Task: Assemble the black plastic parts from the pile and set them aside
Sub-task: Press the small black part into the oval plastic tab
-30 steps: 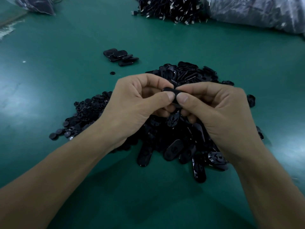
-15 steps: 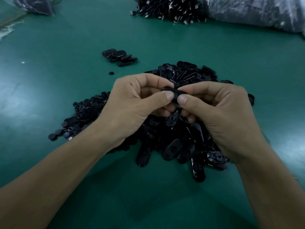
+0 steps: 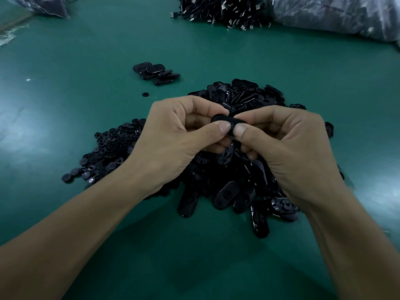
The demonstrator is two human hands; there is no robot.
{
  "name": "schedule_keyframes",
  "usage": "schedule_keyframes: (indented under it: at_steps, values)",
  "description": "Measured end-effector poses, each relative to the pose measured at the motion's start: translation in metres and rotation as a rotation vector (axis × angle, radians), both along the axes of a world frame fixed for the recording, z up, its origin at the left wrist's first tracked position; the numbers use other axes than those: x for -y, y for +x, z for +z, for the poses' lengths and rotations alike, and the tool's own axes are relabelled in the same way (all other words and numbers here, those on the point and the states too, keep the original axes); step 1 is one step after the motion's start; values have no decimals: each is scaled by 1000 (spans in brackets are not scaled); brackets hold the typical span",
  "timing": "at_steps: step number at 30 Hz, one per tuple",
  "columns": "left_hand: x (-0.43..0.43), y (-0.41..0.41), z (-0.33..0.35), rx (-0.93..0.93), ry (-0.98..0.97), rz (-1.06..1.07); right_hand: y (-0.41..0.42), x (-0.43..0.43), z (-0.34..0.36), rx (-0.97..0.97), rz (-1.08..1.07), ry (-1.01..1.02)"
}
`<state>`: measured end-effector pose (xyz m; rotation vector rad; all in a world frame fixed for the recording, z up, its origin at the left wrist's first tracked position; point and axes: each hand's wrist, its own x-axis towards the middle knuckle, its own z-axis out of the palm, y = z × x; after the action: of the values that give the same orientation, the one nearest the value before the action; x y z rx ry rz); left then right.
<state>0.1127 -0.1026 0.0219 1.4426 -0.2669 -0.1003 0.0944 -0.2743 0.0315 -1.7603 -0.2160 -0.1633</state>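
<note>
Both hands pinch one black oval part above the pile.

The left hand (image 3: 173, 135) and right hand (image 3: 287, 144) meet, thumbs pressing the oval part (image 3: 225, 121) over the pile of black parts (image 3: 227, 187); a small stack of finished pieces (image 3: 155, 72) lies far left on the green table (image 3: 86, 61).

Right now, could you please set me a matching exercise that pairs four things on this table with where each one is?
Things:
1. held part
2. small stack
3. round pieces
4. cables

Places:
A. heaped to the left of the left hand
B. at the far edge of the table
C. pinched by the left hand and the right hand
D. set apart, beyond the left hand

Pairs: 1-C, 2-D, 3-A, 4-B
</note>
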Motion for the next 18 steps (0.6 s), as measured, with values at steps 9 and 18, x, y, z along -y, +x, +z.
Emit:
schedule_keyframes:
  at_steps: [9, 18]
  values:
    - [0, 0, 0, 1, -2, -4, 2, 4, -3, -13, 35, 24]
    - [-2, 1, -3, 11, 38, -14, 1, 4, -1, -8, 21, -35]
